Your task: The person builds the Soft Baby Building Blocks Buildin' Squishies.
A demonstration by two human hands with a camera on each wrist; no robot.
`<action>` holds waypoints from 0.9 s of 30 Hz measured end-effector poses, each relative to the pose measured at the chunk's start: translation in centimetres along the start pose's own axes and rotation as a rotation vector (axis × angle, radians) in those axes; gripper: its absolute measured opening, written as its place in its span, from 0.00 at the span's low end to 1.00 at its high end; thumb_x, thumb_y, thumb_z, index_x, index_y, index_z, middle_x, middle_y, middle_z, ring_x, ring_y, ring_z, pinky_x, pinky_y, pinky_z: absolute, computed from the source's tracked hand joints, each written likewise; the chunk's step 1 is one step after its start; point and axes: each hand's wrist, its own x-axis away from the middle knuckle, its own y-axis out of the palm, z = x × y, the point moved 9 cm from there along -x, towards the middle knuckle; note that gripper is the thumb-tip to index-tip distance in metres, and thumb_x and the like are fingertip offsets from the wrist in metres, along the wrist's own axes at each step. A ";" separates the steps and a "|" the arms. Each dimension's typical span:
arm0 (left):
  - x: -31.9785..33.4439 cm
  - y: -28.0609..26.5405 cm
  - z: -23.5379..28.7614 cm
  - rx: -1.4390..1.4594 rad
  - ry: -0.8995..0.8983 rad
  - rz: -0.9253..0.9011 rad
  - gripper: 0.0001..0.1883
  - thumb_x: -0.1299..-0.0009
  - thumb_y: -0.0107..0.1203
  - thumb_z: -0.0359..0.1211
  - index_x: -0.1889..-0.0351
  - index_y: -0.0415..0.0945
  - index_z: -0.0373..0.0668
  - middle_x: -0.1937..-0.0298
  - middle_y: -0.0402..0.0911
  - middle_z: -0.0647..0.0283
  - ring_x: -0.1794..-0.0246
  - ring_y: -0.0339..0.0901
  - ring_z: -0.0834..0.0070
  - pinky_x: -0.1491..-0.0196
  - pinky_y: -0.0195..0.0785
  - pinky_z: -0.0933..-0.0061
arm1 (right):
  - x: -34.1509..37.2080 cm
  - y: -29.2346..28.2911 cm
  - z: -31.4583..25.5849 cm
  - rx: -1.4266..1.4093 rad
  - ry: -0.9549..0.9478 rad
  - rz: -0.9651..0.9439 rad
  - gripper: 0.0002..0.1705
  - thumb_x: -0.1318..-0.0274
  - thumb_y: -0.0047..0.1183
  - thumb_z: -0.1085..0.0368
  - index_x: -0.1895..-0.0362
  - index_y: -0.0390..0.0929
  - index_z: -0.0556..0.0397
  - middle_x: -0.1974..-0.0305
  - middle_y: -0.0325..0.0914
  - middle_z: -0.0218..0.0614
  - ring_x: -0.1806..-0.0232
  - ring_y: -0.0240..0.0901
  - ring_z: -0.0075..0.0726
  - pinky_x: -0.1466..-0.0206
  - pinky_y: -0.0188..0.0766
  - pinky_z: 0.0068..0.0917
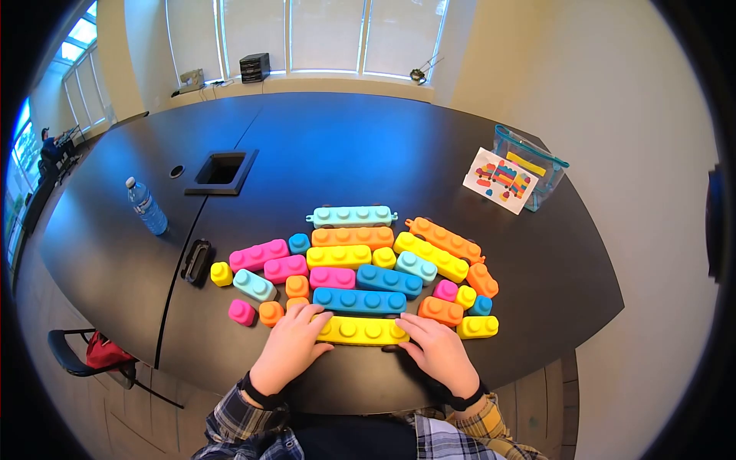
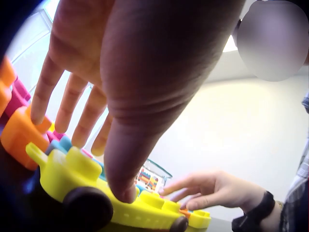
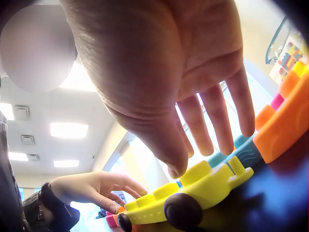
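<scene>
A long yellow wheeled block (image 1: 360, 331) lies crosswise at the near side of the block group. My left hand (image 1: 287, 351) rests at its left end and my right hand (image 1: 440, 354) at its right end. In the left wrist view, the left hand (image 2: 120, 72) has straight, spread fingers, its thumb touching the yellow block (image 2: 135, 211). The right wrist view shows the right hand (image 3: 164, 72) with extended fingers and its thumb at the yellow block (image 3: 212, 187). Just beyond lies a long blue block (image 1: 359, 300). Dark wheels show under the yellow block.
Pink, orange, yellow and blue blocks fan out around, with a light-blue wheeled block (image 1: 353, 216) farthest away. A water bottle (image 1: 147, 207) and black object (image 1: 197, 262) stand left. A picture card (image 1: 500, 181) leans on a clear pouch (image 1: 548, 170) at right, near the table edge.
</scene>
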 end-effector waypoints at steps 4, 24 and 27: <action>1.5 -0.7 -0.4 0.035 -0.021 0.006 0.24 0.39 0.72 0.30 0.44 0.81 0.40 0.45 0.81 0.57 0.39 0.75 0.55 0.35 0.71 0.58 | 1.2 0.6 -0.4 -0.013 -0.011 -0.025 0.21 0.40 0.66 0.65 0.42 0.84 0.49 0.38 0.83 0.39 0.44 0.82 0.49 0.42 0.80 0.40; 11.2 -0.3 -0.7 0.140 -0.052 0.059 0.23 0.35 0.67 0.26 0.41 0.79 0.38 0.46 0.82 0.54 0.43 0.79 0.53 0.39 0.74 0.57 | 7.0 3.1 -6.1 0.026 0.046 -0.091 0.20 0.42 0.67 0.65 0.45 0.84 0.52 0.38 0.83 0.40 0.45 0.83 0.51 0.42 0.80 0.41; 13.1 -6.3 -5.0 0.028 -0.145 0.344 0.28 0.38 0.69 0.25 0.38 0.77 0.39 0.43 0.81 0.51 0.39 0.76 0.50 0.34 0.71 0.56 | 7.1 2.8 -6.3 0.012 0.077 -0.123 0.21 0.42 0.68 0.65 0.44 0.84 0.53 0.37 0.82 0.41 0.43 0.82 0.53 0.40 0.80 0.41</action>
